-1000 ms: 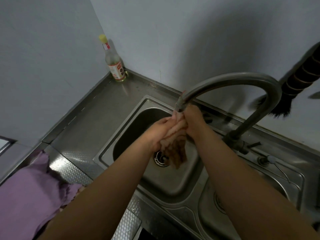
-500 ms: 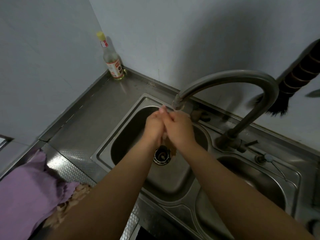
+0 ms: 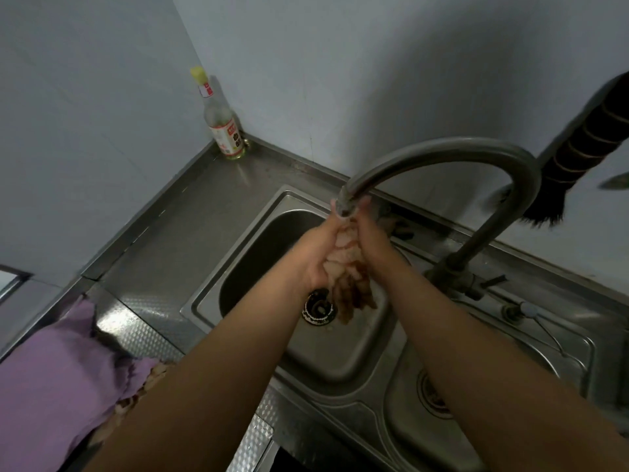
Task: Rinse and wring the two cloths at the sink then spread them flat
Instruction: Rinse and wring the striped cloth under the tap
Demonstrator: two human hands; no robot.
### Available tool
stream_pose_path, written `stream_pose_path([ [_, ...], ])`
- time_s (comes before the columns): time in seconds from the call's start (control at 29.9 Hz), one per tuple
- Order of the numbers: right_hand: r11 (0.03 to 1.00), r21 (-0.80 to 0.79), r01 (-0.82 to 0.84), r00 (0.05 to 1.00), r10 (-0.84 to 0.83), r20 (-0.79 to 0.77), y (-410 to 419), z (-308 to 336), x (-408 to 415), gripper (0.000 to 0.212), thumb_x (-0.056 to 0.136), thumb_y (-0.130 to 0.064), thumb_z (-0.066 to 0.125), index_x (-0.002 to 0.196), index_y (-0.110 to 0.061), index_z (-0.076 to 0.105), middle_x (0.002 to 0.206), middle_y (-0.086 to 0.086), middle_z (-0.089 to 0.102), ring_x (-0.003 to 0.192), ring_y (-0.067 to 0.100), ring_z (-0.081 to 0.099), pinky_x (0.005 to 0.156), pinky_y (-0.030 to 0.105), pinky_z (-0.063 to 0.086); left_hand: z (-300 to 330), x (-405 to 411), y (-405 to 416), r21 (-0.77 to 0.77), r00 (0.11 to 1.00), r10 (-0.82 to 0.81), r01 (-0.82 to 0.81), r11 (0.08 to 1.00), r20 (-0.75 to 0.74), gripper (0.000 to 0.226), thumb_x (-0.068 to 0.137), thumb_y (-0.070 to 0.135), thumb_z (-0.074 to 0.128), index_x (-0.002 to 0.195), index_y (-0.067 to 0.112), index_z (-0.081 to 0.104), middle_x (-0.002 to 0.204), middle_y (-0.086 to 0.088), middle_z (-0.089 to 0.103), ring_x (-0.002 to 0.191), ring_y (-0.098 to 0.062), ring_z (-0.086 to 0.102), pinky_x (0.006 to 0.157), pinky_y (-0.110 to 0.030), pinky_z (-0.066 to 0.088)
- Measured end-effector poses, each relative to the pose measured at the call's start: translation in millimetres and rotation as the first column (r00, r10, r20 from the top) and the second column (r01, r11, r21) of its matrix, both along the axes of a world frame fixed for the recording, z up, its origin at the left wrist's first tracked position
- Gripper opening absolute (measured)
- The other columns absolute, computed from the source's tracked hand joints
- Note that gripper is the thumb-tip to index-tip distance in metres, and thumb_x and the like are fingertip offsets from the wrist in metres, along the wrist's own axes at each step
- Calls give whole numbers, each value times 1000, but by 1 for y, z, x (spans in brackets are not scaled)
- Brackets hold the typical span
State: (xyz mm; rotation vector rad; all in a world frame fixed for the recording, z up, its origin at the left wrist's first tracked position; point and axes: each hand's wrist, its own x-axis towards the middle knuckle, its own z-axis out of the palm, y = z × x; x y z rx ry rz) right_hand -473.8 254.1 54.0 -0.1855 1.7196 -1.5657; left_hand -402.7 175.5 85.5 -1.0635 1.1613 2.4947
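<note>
Over the steel sink point(image 3: 238, 253) at frame centre, a patterned cloth point(image 3: 347, 281) is clenched between left hand point(image 3: 318, 253) and right hand point(image 3: 372, 240) directly beneath the faucet spout point(image 3: 347, 202), presumably for rinsing.

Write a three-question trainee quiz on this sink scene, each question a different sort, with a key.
1. True or false: both hands grip the brown cloth under the faucet spout.
2. Multiple choice: where is the purple cloth? A) in the right basin B) on the counter left of the sink C) hung on the faucet
3. Fill in: the bottle stands in the ____ where the two walls meet.

Key
1. True: the left hand and the right hand press it between them over the left basin.
2. B
3. corner
</note>
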Motion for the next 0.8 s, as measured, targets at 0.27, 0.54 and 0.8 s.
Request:
stream_pose_path([
  [0.27, 933, 73, -352, 933, 343, 110, 38, -38, 27, 17, 92, -30, 57, 101, -20, 66, 96, 4, 69, 93, 22, 64, 88, 38, 51, 15, 1, -63, -170, 981, 192, -191, 967, -10, 15, 97, 29, 54, 96, 14, 51, 81, -7, 54, 74, -18, 54, 77, -35, 50],
  [0.54, 995, -74, 69, 991, -60, 116, 39, -24, 9, 27, 100, -32, 44, 100, -21, 69, 110, 9, 70, 107, 25, 65, 94, 43, 49, -4, 7, -54, -407, 960, 267, -276, 871, -80, 27, 94, 1, 39, 92, 20, 57, 83, -7, 60, 79, -22, 61, 73, -35, 53],
  [0.8, 980, -97, 176, 984, -171, 54, 9, 10, 9, 51, 96, -46, 47, 107, 2, 61, 100, 27, 63, 90, 27, 64, 83, 36, 51, -33, -5, -32, -436, 992, -5, 62, 898, 130, 32, 97, 38, 47, 79, 17, 61, 59, 1, 63, 54, -12, 62, 61, -27, 52],
])
